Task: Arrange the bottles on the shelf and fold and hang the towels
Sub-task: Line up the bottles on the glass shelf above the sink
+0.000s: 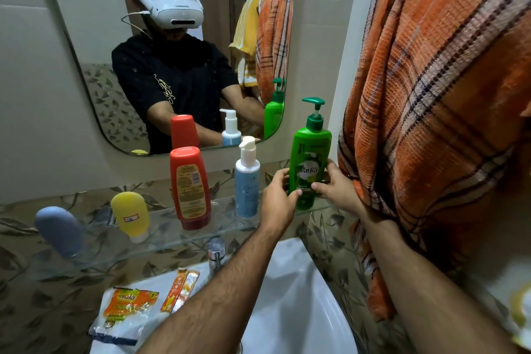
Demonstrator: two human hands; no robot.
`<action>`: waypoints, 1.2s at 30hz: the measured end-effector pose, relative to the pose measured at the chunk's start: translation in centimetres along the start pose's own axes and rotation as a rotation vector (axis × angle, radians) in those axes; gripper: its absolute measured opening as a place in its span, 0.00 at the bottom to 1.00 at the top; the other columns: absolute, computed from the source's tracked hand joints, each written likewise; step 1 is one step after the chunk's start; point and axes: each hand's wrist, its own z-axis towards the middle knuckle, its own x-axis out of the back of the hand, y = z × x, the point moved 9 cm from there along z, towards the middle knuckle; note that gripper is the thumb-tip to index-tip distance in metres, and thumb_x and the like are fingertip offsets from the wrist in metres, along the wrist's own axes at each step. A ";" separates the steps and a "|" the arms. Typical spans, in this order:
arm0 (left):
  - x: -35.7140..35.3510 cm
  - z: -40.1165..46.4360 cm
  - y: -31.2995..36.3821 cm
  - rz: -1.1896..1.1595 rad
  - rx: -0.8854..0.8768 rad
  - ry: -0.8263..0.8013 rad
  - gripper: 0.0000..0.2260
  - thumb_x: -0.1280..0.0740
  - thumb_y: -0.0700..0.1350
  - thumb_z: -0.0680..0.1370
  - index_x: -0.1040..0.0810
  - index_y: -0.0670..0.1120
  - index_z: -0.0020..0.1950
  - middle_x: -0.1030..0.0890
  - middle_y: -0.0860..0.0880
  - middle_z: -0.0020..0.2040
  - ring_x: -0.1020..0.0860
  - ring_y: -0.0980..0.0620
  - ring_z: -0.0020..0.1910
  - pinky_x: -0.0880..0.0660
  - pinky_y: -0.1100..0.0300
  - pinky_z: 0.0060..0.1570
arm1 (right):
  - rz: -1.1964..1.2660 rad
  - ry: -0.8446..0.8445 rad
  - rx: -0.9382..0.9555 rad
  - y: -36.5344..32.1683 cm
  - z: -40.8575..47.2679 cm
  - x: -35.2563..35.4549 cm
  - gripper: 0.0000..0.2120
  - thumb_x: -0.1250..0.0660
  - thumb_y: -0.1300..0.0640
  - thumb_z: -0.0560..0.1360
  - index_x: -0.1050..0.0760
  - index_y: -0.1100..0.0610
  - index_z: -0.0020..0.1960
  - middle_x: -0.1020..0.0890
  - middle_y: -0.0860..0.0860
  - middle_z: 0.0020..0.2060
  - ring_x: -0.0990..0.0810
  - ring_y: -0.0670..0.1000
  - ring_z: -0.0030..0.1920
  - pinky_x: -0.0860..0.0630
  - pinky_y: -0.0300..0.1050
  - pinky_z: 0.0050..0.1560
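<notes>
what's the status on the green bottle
Both hands, left hand and right hand, gripping green bottle upright at shelf end. Orange towel touching right wrist.

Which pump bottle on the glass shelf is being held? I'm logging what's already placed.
The green pump bottle at the shelf's right end, gripped by the left hand and right hand. The white-and-blue pump bottle beside it stands untouched.

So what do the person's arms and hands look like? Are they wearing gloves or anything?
No gloves. The left hand and right hand are bare, with no rings or watch showing. Both forearms are bare and hairy up to the picture's edge. The mirror shows a black short-sleeved shirt with a small pale design on the chest.
</notes>
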 end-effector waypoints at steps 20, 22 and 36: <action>0.0 -0.1 -0.1 0.074 0.009 0.055 0.22 0.30 0.39 0.76 0.30 0.50 0.69 0.21 0.51 0.63 0.23 0.54 0.62 0.26 0.59 0.57 | 0.032 0.054 0.042 -1.7 -0.2 -0.6 0.29 0.35 0.56 0.71 0.35 0.54 0.72 0.23 0.54 0.63 0.25 0.58 0.67 0.30 0.64 0.69; 0.0 -0.2 0.1 0.094 -0.011 0.060 0.23 0.30 0.41 0.76 0.31 0.51 0.70 0.20 0.51 0.62 0.23 0.53 0.62 0.25 0.58 0.59 | 0.027 0.065 0.054 -1.5 0.0 -0.8 0.29 0.36 0.54 0.70 0.36 0.52 0.71 0.23 0.55 0.64 0.25 0.57 0.67 0.31 0.63 0.70; 0.2 -8.4 -0.6 0.397 -0.310 -0.057 0.34 0.42 0.65 0.77 0.42 0.49 0.79 0.42 0.51 0.79 0.43 0.54 0.77 0.42 0.56 0.75 | 0.095 0.252 0.233 -5.1 -9.2 -2.0 0.36 0.40 0.31 0.74 0.42 0.50 0.74 0.39 0.37 0.71 0.44 0.26 0.70 0.47 0.25 0.68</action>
